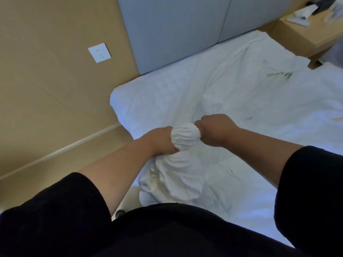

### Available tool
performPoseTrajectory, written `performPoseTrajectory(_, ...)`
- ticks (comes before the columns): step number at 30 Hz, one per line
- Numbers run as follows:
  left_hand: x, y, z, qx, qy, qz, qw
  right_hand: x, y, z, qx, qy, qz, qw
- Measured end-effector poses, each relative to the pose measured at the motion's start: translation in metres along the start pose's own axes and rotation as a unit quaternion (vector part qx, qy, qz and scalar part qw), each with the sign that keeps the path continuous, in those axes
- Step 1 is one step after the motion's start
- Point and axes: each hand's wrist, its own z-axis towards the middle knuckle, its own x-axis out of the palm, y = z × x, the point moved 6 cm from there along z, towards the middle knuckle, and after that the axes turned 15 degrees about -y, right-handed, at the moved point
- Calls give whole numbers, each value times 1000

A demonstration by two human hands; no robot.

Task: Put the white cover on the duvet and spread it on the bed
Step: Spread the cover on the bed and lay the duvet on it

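Your left hand (163,140) and right hand (213,129): both clenched on one bunched wad of the white cover (185,136), held between them over the near bed (241,191) edge. Cover's remainder: heaped below, rumpled across the mattress. Beyond: headboard (172,32), wall socket (99,52), nightstand (300,36).

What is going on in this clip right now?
A person in black sleeves stands at the corner of a bed, working on white bedding. Both hands grip a bunched ball of white cover: the left hand from one side, the right hand from the other. More gathered fabric hangs below the ball. The rest of the white bedding lies rumpled across the mattress, not yet spread flat. A headboard, a wall socket and a bedside table are in view.
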Motion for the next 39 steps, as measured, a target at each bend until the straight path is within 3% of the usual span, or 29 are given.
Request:
performPoseTrajectory(4, -53, 14, 26, 33, -130, 121, 983, -11, -11, 25, 43, -68, 17, 997)
performPoseTrajectory(8, -101, 40, 46, 68, -215, 154, 962, -15, -17, 51, 78, -123, 7, 989)
performPoseTrajectory(15, -169, 109, 109, 78, -226, 144, 960, -28, 3, 152, 102, -148, -12, 984)
performPoseTrajectory(23, -306, 176, 231, 103, -286, 117, 945, -73, -3, 332, 185, -196, -20, 963)
performPoseTrajectory(26, -301, 201, 263, 75, -199, 118, 970, -53, 1, 354, 252, -231, -8, 940)
performPoseTrajectory(29, -250, 245, 271, 3, -55, 9, 998, 1, 26, 332, 383, -221, 42, 896)
performPoseTrajectory(31, -219, 275, 266, -62, 10, -36, 997, 48, 57, 310, 434, -128, 77, 888)
performPoseTrajectory(35, -167, 301, 255, -100, 115, -76, 985, 128, 125, 278, 413, 92, 190, 886)
performPoseTrajectory(39, -138, 300, 243, -72, 152, -68, 983, 146, 151, 259, 451, 106, 251, 850)
